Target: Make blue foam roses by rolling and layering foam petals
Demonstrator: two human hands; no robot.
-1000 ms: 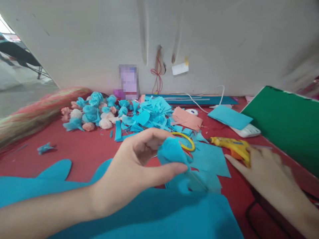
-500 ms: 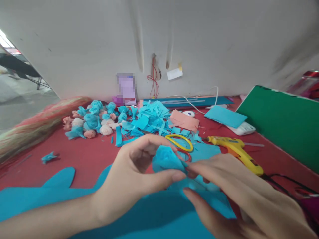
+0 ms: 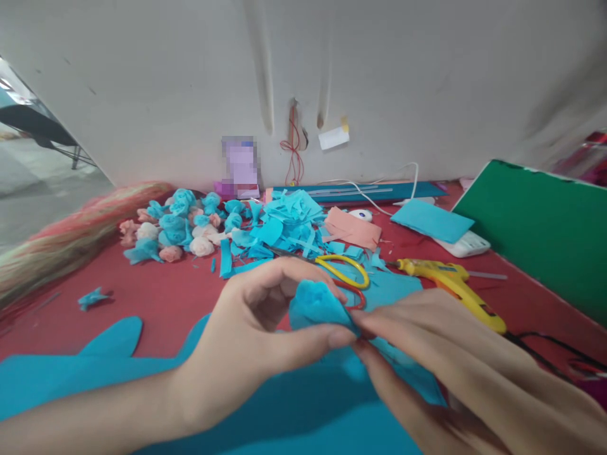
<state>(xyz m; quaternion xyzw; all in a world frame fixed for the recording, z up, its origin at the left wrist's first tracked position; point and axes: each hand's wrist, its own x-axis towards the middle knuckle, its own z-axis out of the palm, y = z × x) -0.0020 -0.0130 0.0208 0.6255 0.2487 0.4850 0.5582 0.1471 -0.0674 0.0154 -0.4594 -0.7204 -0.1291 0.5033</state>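
A blue paper flower (image 3: pixel 317 306) with rolled petals is held above the table, its base pointing right. My left hand (image 3: pixel 265 328) is closed round it, thumb in front and fingers behind. My right hand (image 3: pixel 427 354) pinches the flower's base between thumb and index finger. Under both hands lies a large blue paper sheet (image 3: pixel 294 411). Scissors (image 3: pixel 348 268) with yellow and red handles rest just behind the flower. Beyond them is a heap of cut blue paper pieces (image 3: pixel 289 221).
Finished blue, pink and white paper flowers (image 3: pixel 175 227) cluster at the back left. A yellow glue gun (image 3: pixel 455 291) lies at the right, before a green board (image 3: pixel 535 234). Folded pink paper (image 3: pixel 353 229) sits behind the scissors. A thick straw-like roll (image 3: pixel 71 234) borders the left side.
My right thumb has come up to meet the index finger at the flower's base, where before the two were apart. My left hand keeps its hold almost unmoved.
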